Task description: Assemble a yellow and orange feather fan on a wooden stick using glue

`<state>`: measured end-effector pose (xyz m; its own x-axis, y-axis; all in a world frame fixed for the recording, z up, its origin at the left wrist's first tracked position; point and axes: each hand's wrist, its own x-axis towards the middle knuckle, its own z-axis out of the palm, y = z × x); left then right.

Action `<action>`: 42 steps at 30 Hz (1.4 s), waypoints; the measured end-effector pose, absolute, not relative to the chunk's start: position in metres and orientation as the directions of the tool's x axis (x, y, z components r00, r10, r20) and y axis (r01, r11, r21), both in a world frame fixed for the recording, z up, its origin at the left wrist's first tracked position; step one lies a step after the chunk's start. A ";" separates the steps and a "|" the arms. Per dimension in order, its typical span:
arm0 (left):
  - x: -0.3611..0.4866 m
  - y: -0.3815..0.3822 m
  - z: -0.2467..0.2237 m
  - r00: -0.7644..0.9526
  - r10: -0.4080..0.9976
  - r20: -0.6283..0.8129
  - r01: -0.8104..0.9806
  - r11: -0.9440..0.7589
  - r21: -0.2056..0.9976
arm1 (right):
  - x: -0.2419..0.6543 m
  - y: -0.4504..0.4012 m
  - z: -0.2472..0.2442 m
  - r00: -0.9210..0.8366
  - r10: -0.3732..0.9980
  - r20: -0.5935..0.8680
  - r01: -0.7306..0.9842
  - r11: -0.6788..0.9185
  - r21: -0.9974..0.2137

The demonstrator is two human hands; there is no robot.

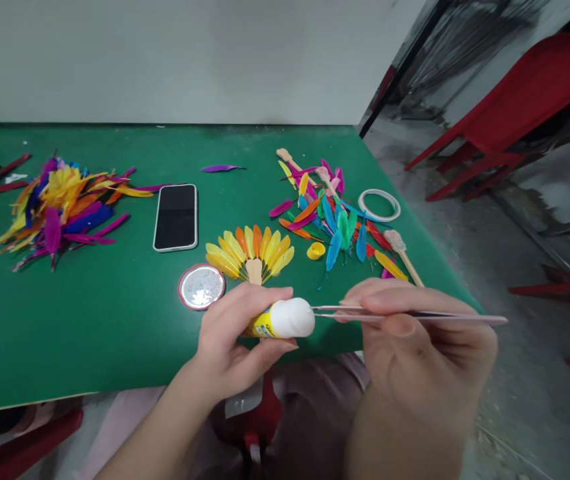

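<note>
Head view, clock taken from the glue bottle [292, 319], which I see held over the near edge of the green table [115, 340], white nozzle end toward 3 o'clock. Left hand [227, 333]: closed around the bottle, fingers above, thumb below, a snug grip. Right hand [425, 340], at 3 o'clock: thumb and fingers pinched together on slim tweezers [469, 319]; tweezer tips slightly parted, right at the nozzle. Whether they touch it, or grip anything, I cannot tell.

Toward 11, a fan of yellow and orange feathers [258, 243] spreads around a wooden stick top [254, 270]; the stick's lower part runs behind the left hand. At 10, a round silvery disc [201, 287] with red rim; farther out, a phone [175, 219], dark screen up, and a big mixed feather heap [72, 200]. Single purple feather [222, 169] at 11. At 1, a small yellow cup-shaped piece [316, 251], then scattered coloured feathers [335, 227]. Toward 2: a white tape ring [379, 205], and well beyond, a red chair [519, 100] on the floor.
</note>
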<state>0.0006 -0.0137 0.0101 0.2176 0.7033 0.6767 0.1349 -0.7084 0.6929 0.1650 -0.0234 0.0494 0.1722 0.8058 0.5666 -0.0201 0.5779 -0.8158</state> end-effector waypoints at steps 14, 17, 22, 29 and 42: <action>0.001 -0.013 0.011 0.213 0.706 0.676 0.136 -0.706 0.695 | 0.165 -0.025 0.051 0.169 0.809 0.562 -0.026 0.574 -0.819; 0.001 -0.013 0.010 0.212 0.705 0.677 0.137 -0.707 0.694 | 0.167 -0.024 0.050 0.166 0.808 0.566 -0.029 0.578 -0.816; 0.000 -0.014 0.010 0.222 0.708 0.670 0.130 -0.703 0.699 | 0.171 -0.023 0.049 0.144 0.810 0.569 -0.024 0.578 -0.816; 0.000 -0.013 0.008 0.228 0.704 0.672 0.113 -0.705 0.700 | 0.171 -0.025 0.050 0.141 0.811 0.568 -0.030 0.577 -0.816; -0.001 -0.013 0.008 0.234 0.698 0.677 0.120 -0.712 0.692 | 0.170 -0.026 0.051 0.146 0.809 0.569 -0.039 0.580 -0.814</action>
<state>-0.0007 -0.0130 0.0084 0.2339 0.6978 0.6770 0.1197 -0.7117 0.6922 0.1695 -0.0262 0.0513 0.1459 0.8091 0.5692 -0.0388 0.5796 -0.8140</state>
